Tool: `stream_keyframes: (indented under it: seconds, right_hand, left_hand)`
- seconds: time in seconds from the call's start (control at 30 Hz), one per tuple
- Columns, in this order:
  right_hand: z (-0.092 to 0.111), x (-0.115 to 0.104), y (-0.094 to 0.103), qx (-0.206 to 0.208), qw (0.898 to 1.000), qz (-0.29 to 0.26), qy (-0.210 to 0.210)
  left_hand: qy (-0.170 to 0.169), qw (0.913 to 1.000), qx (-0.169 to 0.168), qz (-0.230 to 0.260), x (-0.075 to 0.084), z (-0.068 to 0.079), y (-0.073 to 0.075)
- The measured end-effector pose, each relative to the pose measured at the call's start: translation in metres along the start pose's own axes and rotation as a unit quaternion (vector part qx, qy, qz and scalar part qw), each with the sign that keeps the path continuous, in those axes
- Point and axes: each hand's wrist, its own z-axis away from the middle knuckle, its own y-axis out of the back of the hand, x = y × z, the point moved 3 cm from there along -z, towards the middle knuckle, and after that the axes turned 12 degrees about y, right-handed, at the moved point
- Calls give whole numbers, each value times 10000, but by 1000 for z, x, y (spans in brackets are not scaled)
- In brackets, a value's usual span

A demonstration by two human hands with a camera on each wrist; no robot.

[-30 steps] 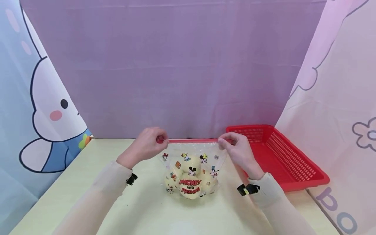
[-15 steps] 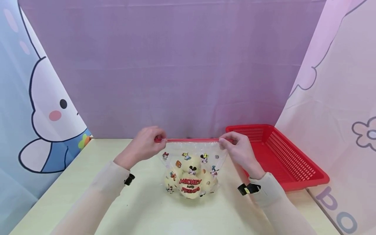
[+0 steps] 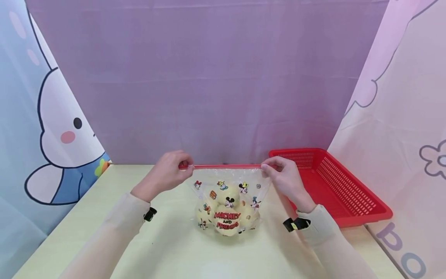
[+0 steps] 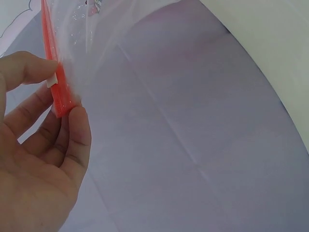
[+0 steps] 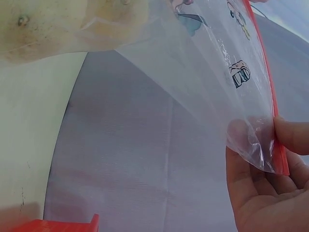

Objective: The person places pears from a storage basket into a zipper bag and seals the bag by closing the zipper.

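A clear zip bag (image 3: 226, 176) with a red zip strip (image 3: 226, 166) and printed cartoon characters stands upright on the table. Several pale yellow round things (image 3: 228, 193) lie inside; the right wrist view shows brown spots on them, their kind unclear. My left hand (image 3: 167, 172) pinches the zip near its left end. In the left wrist view the thumb presses a small white slider (image 4: 52, 81) on the strip, and the other fingers curl behind the bag's corner. With thumb and fingers, my right hand (image 3: 285, 180) pinches the zip's right end, keeping the strip stretched straight.
To the right, close to my right forearm, a red plastic basket (image 3: 355, 193) with perforated walls stands on the pale table (image 3: 174, 252). A purple cloth (image 3: 209, 77) hangs behind the table, with printed curtains on both sides.
My left hand has slid left along the zip, and more of the red strip shows between the hands. The right hand keeps its hold on the right end, nearly still.
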Motion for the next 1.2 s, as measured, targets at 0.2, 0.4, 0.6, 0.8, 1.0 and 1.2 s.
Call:
stream_keyframes:
  seconds: [0.2,0.4,0.6,0.8,1.0,1.2]
  right_hand:
    - [0,-1,1,-36,10000,-30,16]
    - [0,-1,0,-20,10000,17,-15]
    - [-3,1,-1,-19,10000,48,-3]
    - [-7,1,-5,135,9993,306,150]
    - [-4,-8,-16,532,9826,1172,1338]
    - [8,-21,-31,1079,9196,2141,3112]
  left_hand:
    - [12,10000,-15,3,-2,1,0]
    - [19,10000,15,5,-7,2,1]
    - [132,9997,209,-24,-11,2,0]
    - [348,9974,629,57,-13,1,-10]
    - [502,9938,984,150,-10,-4,-19]
    - [738,9922,978,213,-10,-11,-26]
